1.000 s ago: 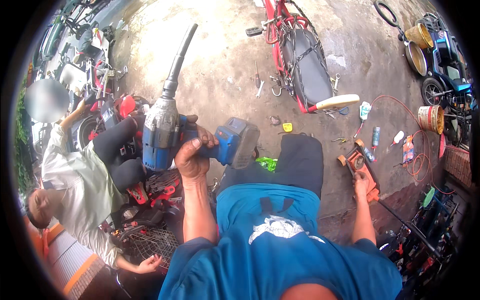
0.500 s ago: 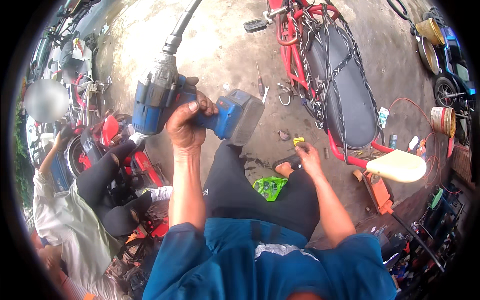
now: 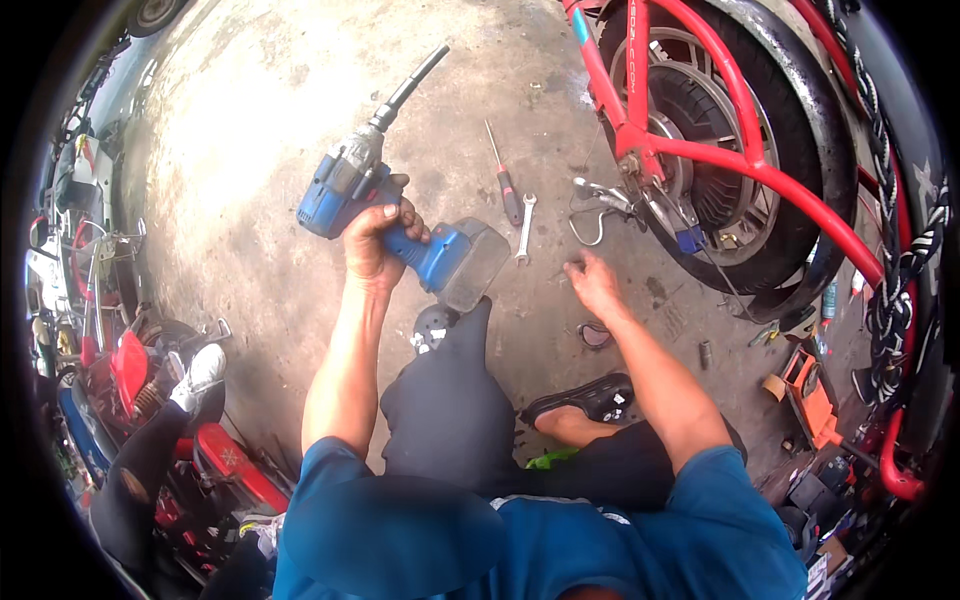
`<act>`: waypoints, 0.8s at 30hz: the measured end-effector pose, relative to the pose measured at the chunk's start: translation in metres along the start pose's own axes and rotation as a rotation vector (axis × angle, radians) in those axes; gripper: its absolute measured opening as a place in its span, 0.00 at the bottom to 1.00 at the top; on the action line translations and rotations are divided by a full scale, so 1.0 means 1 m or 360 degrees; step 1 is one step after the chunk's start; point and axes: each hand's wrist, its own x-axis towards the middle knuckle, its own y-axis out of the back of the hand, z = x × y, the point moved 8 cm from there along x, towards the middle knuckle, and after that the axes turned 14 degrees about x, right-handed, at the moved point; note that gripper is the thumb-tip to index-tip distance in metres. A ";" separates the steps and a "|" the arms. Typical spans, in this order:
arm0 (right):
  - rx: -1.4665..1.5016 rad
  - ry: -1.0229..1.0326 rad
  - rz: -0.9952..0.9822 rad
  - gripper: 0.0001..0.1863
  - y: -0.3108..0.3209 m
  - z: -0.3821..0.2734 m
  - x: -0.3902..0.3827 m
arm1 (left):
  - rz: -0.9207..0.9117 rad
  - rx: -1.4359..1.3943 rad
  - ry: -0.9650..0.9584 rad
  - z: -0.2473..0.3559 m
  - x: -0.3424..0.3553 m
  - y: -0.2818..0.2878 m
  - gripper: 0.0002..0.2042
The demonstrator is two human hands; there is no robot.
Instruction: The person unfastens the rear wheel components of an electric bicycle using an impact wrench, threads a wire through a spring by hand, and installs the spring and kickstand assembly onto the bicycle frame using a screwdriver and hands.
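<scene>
Blue-and-grey cordless impact wrench, clasped by its handle in the left hand, so its long dark metal socket points away; the right hand, half-curled, contents unclear, hangs near a silver metal spanner

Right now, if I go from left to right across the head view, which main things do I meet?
White shoe → power tool in the left hand → screwdriver → wrench → right hand → large wheel behind red frame bars.
</scene>
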 end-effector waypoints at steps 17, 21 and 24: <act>0.0531 0.0899 0.0731 0.18 0.052 -0.196 0.000 | 0.0312 -0.0274 0.0684 -0.189 0.013 0.139 0.16; 0.0554 0.0846 0.1187 0.21 0.048 -0.178 0.022 | 0.0503 0.1340 0.1097 -0.152 -0.018 0.148 0.17; 0.0879 0.0916 0.1431 0.20 0.064 -0.148 0.052 | 0.0184 0.2627 0.0514 -0.128 -0.007 0.106 0.16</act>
